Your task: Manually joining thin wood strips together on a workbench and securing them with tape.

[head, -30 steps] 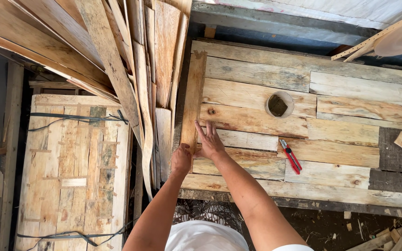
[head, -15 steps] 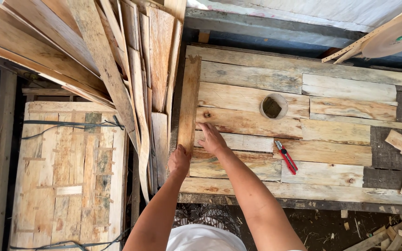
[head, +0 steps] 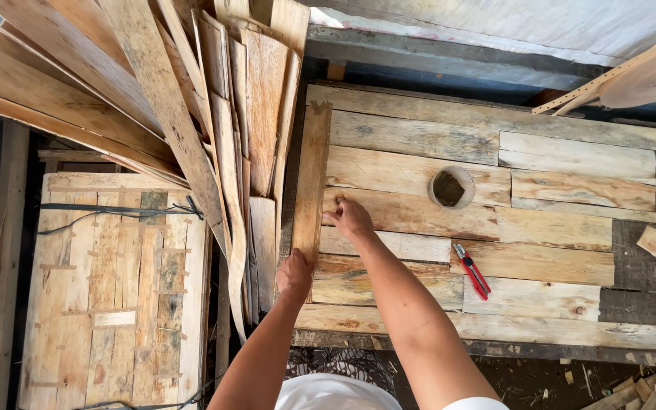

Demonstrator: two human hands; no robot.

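Left hand: as I look down, my left hand (head: 295,275) closes on the near end of the upright plank (head: 311,182).
Right hand: my right hand (head: 349,218) rests flat, fingers apart, on the workbench (head: 556,228).
Plank: along the bench's left edge.
Cutter: red utility knife (head: 471,270) lies right of my forearm.
Far: round hole (head: 450,187); leaning boards (head: 191,99).

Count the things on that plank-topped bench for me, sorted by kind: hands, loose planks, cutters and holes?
Hands: 2, left hand and right hand
Loose upright plank at the bench's left edge: 1
Red utility knife: 1
Round hole in the top: 1
Total: 5
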